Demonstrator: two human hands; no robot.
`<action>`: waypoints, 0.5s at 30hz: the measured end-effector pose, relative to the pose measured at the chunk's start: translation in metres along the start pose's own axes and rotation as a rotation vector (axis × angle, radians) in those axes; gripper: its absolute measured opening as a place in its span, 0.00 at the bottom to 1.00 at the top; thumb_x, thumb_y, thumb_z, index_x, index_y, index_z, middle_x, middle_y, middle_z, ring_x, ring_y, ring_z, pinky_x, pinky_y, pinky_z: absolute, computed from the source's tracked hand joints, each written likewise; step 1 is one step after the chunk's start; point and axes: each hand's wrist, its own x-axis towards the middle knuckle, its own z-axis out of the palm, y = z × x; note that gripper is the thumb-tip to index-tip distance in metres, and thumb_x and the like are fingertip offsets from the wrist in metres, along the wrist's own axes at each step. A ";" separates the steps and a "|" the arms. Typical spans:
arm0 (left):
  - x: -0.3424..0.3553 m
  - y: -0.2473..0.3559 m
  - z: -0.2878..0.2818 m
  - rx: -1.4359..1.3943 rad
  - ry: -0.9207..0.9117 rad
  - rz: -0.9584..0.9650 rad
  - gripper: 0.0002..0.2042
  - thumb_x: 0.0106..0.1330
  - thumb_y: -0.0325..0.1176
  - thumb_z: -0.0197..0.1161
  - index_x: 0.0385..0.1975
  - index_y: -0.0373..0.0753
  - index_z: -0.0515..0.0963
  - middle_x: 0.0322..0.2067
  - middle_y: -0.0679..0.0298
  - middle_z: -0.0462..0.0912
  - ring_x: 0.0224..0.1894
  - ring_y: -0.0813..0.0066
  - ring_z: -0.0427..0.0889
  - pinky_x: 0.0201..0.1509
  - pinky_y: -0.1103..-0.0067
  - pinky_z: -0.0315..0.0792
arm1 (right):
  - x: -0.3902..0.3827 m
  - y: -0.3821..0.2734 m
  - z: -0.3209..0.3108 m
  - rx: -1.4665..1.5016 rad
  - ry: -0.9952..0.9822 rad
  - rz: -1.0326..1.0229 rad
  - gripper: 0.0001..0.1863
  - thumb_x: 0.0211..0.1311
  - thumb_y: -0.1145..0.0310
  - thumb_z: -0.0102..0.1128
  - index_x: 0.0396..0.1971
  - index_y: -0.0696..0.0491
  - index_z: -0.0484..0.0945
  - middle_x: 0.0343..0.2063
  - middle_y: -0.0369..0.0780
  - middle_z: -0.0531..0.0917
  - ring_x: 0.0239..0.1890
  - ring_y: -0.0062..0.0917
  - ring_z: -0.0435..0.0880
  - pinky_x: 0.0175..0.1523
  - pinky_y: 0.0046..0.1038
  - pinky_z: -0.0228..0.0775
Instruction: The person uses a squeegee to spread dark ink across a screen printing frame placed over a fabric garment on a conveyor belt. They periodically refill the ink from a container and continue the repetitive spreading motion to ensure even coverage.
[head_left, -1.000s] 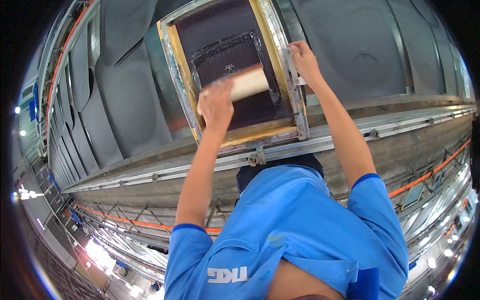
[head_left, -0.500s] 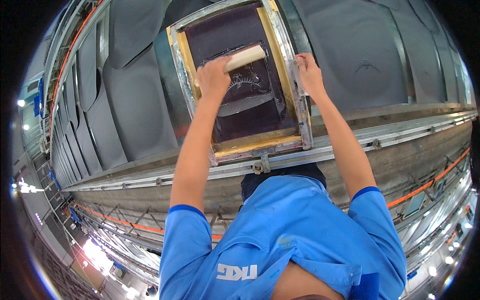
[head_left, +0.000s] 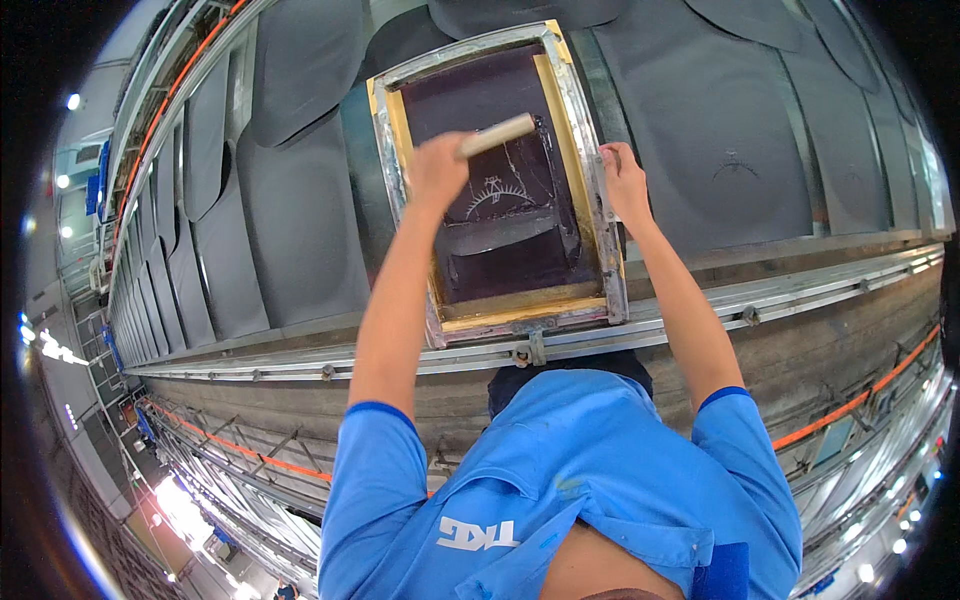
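Observation:
A screen-printing frame (head_left: 612, 262) with metal sides and yellow tape along its inner edges lies on the long bench in front of me. Its dark mesh (head_left: 470, 90) carries a pale arched design (head_left: 497, 198) and wet, glossy dark streaks. My left hand (head_left: 438, 172) is closed around one end of a pale squeegee (head_left: 498, 136), which is held at a slant above the design. Its lower edge is hard to make out against the mesh. At the frame's right side, my right hand (head_left: 625, 185) has its fingers closed on the metal edge.
Dark grey sheets (head_left: 300, 220) lie in a row along the bench to the left. More sheets (head_left: 700, 130) lie to the right, one bearing a printed arched mark (head_left: 735, 168). A metal rail (head_left: 690, 312) with a clamp (head_left: 530, 348) runs along the near edge.
The frame and bench sit slightly lower and further right in view. My left hand has turned the squeegee, so less of its broad face shows. My right hand stays at the frame's edge.

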 end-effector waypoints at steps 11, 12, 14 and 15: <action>-0.090 0.012 0.033 -0.009 0.079 0.172 0.19 0.52 0.20 0.59 0.43 0.45 0.86 0.44 0.63 0.88 0.48 0.61 0.86 0.51 0.60 0.73 | 0.002 0.015 0.003 0.041 0.104 -0.052 0.16 0.75 0.59 0.54 0.49 0.56 0.80 0.36 0.40 0.86 0.38 0.23 0.80 0.48 0.27 0.71; -0.113 0.018 0.031 -0.064 0.026 0.162 0.20 0.52 0.20 0.59 0.45 0.45 0.85 0.46 0.64 0.88 0.51 0.64 0.84 0.53 0.60 0.70 | 0.004 0.016 0.003 0.055 0.093 -0.030 0.16 0.74 0.59 0.54 0.49 0.56 0.80 0.39 0.43 0.86 0.42 0.29 0.81 0.50 0.30 0.71; -0.166 0.036 0.028 0.087 -0.063 0.123 0.25 0.51 0.17 0.59 0.51 0.46 0.82 0.52 0.65 0.85 0.56 0.67 0.82 0.53 0.64 0.66 | 0.006 0.012 0.004 0.077 0.061 0.003 0.17 0.72 0.59 0.54 0.49 0.55 0.80 0.44 0.49 0.86 0.50 0.41 0.85 0.55 0.36 0.72; -0.183 0.037 0.027 0.120 -0.076 0.148 0.27 0.51 0.18 0.61 0.54 0.46 0.80 0.55 0.66 0.83 0.58 0.68 0.80 0.50 0.65 0.66 | 0.008 0.008 0.005 0.042 0.057 -0.011 0.17 0.72 0.59 0.54 0.48 0.56 0.81 0.44 0.48 0.86 0.49 0.40 0.84 0.55 0.35 0.72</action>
